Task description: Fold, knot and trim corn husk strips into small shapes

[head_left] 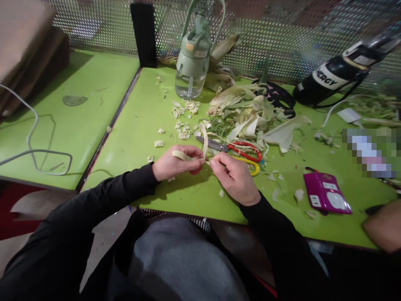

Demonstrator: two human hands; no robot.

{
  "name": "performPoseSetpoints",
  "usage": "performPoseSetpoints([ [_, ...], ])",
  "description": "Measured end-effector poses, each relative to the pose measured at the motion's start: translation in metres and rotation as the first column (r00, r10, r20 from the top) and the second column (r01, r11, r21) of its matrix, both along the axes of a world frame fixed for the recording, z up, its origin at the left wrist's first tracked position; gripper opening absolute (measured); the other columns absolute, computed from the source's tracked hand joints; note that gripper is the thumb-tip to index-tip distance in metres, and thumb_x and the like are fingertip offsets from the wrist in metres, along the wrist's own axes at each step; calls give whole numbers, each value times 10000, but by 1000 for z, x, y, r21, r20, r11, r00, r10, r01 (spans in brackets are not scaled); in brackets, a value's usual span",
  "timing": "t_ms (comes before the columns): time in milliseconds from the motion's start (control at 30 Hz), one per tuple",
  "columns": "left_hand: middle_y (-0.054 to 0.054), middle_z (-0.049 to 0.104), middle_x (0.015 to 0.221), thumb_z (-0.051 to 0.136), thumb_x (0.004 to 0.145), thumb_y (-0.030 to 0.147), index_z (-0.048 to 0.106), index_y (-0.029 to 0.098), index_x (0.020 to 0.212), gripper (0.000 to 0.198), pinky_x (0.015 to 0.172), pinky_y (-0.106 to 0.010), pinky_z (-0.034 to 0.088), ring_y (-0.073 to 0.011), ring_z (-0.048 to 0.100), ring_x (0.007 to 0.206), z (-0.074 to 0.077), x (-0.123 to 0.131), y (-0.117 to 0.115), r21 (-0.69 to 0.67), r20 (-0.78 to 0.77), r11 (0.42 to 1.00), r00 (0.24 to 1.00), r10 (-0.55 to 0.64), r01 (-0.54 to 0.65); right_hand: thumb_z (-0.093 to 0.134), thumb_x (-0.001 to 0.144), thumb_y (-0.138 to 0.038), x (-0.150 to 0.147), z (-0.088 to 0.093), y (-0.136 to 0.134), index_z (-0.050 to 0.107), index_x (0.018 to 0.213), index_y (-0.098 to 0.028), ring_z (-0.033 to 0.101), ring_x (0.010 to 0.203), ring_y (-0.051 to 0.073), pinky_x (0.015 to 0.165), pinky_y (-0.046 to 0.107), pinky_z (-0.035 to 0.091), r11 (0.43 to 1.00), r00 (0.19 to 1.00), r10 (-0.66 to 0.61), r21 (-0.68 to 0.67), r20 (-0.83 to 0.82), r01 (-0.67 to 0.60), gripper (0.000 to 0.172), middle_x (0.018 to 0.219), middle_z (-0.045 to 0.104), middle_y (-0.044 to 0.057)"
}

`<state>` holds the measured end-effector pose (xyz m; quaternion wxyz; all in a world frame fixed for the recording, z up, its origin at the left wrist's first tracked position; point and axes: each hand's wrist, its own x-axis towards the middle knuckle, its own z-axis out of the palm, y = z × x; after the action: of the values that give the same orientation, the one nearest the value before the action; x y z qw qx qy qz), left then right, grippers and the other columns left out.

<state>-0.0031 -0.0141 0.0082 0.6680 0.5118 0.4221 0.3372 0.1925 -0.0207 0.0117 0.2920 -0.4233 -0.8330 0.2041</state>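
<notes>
Between my hands is a pale corn husk strip point(205, 142), one end standing up and another curling over my left fingers. My left hand point(180, 162) is closed on it, fingers pinched. Close beside it, my right hand point(233, 177) pinches the strip between thumb and forefinger. Just beyond my hands lie scissors point(216, 144) with red and yellow handles, partly covered by husk shreds. A heap of corn husks point(247, 113) spreads behind the scissors. Small folded husk pieces point(184, 134) lie scattered to the left of the heap.
A green water bottle point(192, 62) stands at the back, and a black bottle point(332, 77) leans at the back right. A purple power socket point(327, 194) sits on the right. Another person's arm point(384, 228) rests at the right edge. A cable point(34, 121) crosses the left table.
</notes>
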Motion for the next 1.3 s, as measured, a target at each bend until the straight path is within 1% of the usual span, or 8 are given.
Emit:
performPoseSetpoints([
  [67,-22,684,730,624,854,183,643,96,886,95,611,-188,508,-61,602,602,-1,-1,2,-39,52,999,999,2,0,500,971,-293,1,-4,4,537,837,-222,573,691,173,670,316,424,983,993,-98,161,59,87,155,741,610,15],
  [133,-59,720,864,581,890,178,647,93,981,141,733,-233,552,-81,652,714,-2,-2,3,-76,111,996,993,45,-36,548,951,-327,2,-7,7,570,932,-221,612,908,243,814,388,435,908,974,-218,380,65,178,110,958,683,84],
  [200,-75,728,945,582,900,184,630,97,1055,185,831,-277,560,-102,678,806,-4,-2,3,-83,166,993,982,91,-78,579,936,-332,0,-9,7,572,902,-226,603,913,246,833,398,429,859,969,-239,478,56,185,112,947,688,81],
  [400,-68,734,933,752,795,249,635,105,1054,318,879,-314,546,-136,684,840,-12,0,2,74,165,992,982,92,-105,529,953,-268,-11,-19,-1,503,710,-216,487,635,161,598,304,372,961,984,-90,274,155,45,250,665,567,20],
  [867,-44,742,869,712,796,246,696,118,915,175,817,-276,519,-120,641,767,-11,-3,1,301,-108,950,987,119,-82,478,948,-219,-10,-16,-5,534,678,-206,491,618,155,607,297,386,965,964,156,174,215,-195,276,640,566,15],
  [1033,-73,758,937,715,789,180,666,103,1014,243,896,-321,540,-151,703,885,-7,-10,8,118,8,992,999,35,-35,521,975,-328,-9,-11,-6,563,686,-209,498,571,135,570,290,396,980,994,101,166,36,-106,316,624,581,1],
  [1200,-98,760,1032,708,790,110,654,108,1068,283,902,-322,565,-157,722,968,-7,-13,11,-58,172,997,984,-47,58,571,951,-348,0,0,2,616,795,-226,558,690,168,640,323,448,904,937,-281,271,-207,331,203,762,634,33],
  [1300,-72,762,927,736,803,185,679,108,1004,223,814,-289,586,-135,719,856,-6,-12,12,-74,148,992,985,-93,105,586,946,-371,3,1,9,675,859,-227,615,839,195,715,342,479,962,966,-209,144,-150,230,190,896,678,52],
])
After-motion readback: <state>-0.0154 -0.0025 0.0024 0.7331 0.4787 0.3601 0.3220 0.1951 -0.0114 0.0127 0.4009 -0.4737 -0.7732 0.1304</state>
